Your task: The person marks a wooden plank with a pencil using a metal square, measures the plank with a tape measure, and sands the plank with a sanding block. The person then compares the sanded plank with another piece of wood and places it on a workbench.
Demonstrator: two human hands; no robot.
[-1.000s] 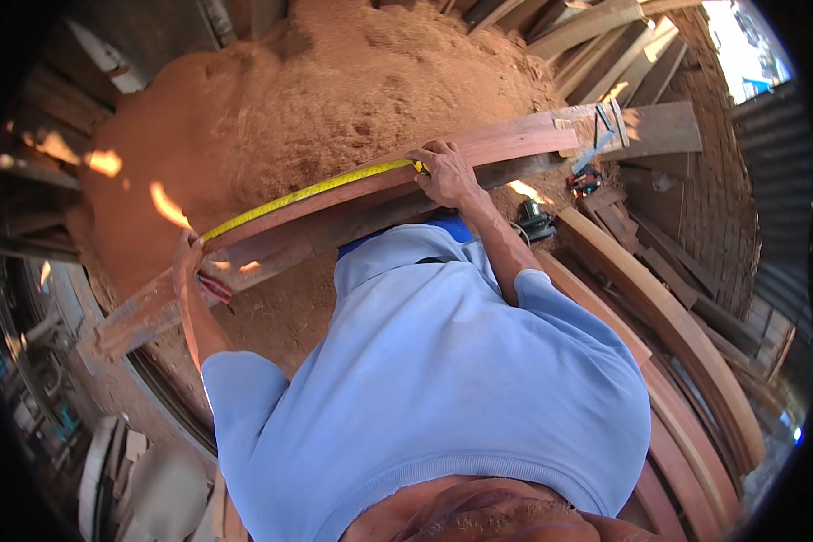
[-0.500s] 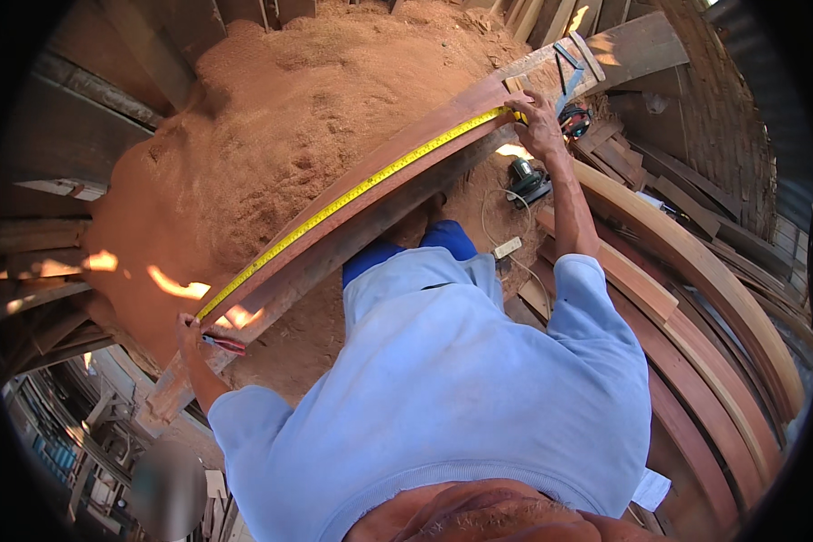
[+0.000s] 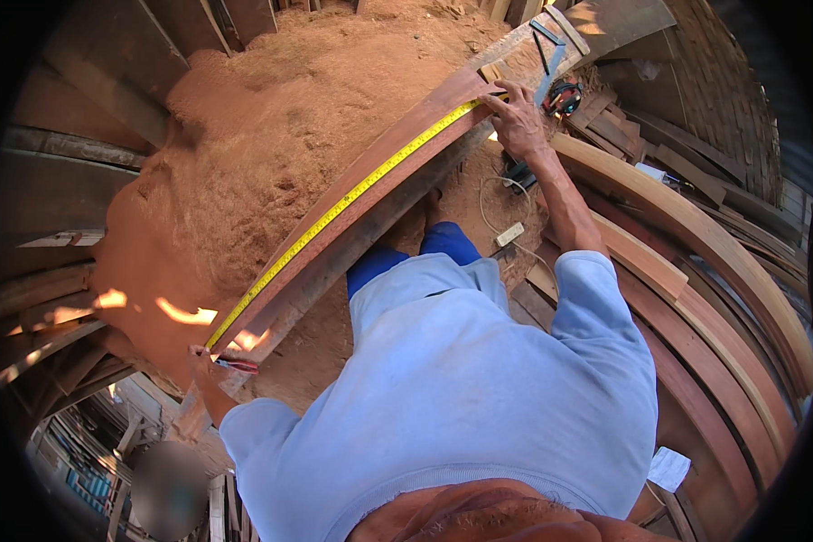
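Observation:
A yellow tape measure (image 3: 345, 202) lies stretched along a long reddish-brown wooden board (image 3: 406, 172), which rests on a darker plank (image 3: 334, 271). At the board's near left end, my left hand (image 3: 202, 361) is closed on the end of the tape. A red-handled tool (image 3: 238, 366), its kind unclear, sits right beside that hand. My right hand (image 3: 518, 126) grips the other end of the tape measure at the far right, with its fingers over the dark case, which is mostly hidden.
Sawdust (image 3: 235, 154) is heaped beyond the board. A dark angled tool (image 3: 547, 45) lies at the far right end. Near my right arm are a partly hidden power tool (image 3: 518, 175) and a white socket block (image 3: 509, 235) with a cord. Curved timbers (image 3: 696, 226) are stacked to the right.
The view has shifted a little. My right hand's fingers now reach further over the tape measure's case, and my right forearm covers more of the power tool. The tape remains stretched along the board.

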